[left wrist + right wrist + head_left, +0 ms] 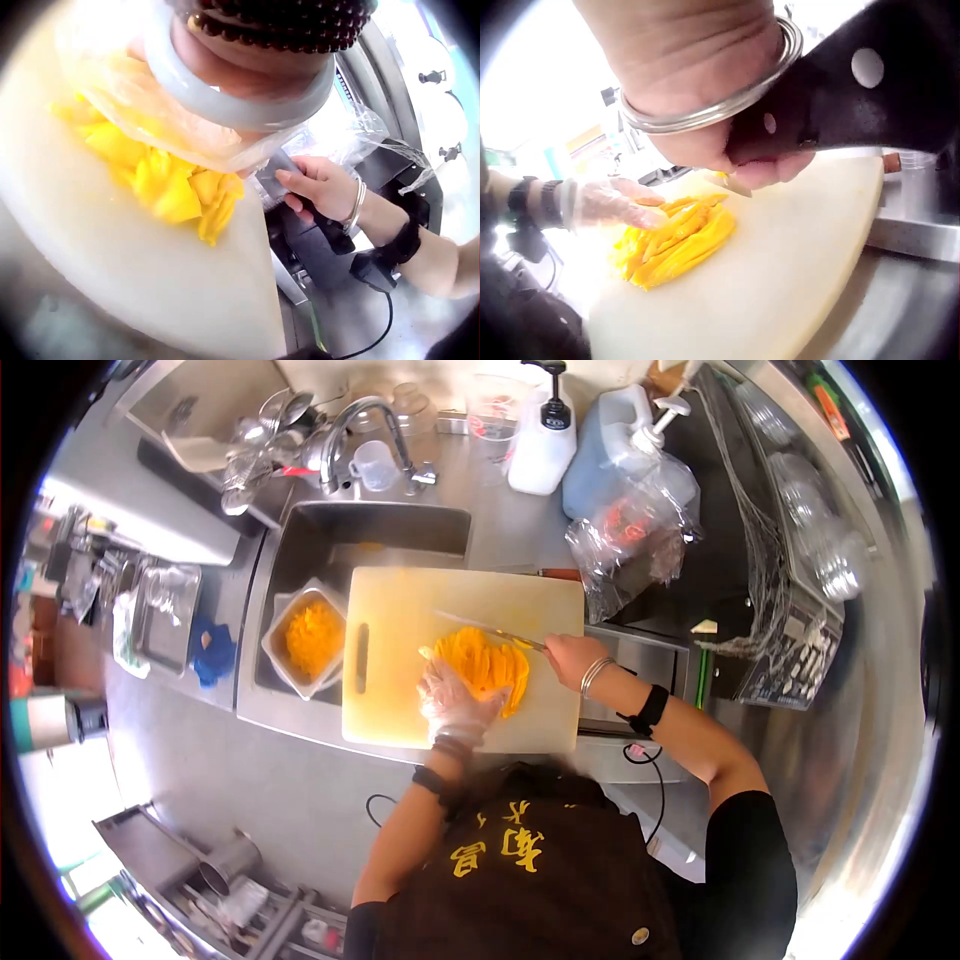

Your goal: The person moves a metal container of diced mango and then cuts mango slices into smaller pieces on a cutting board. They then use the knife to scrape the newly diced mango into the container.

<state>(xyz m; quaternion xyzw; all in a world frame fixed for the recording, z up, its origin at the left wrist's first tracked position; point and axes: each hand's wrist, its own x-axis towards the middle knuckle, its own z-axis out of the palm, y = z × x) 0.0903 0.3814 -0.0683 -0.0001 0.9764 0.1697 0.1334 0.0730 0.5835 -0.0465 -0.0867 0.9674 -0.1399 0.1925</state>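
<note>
Yellow-orange mango slices [478, 663] lie in a pile on the cream cutting board [400, 605]. My left hand [458, 698], in a clear plastic glove, rests at the near left side of the pile. Its fingers stretch over the slices, as the right wrist view shows. The right hand [577, 659] is bare and grips a knife [832, 90] by its dark riveted handle. In the head view the blade [478, 624] points left along the far side of the pile. A small bit of mango clings near the handle end of the blade.
Left of the board, a tub [274, 654] of cut mango [313, 638] stands over the sink [400, 525]. Behind are a faucet [372, 410], a clear cup [375, 465] and pump bottles [545, 445]. Plastic bags [640, 510] lie at the back right. A brown handle [560, 573] shows behind the board.
</note>
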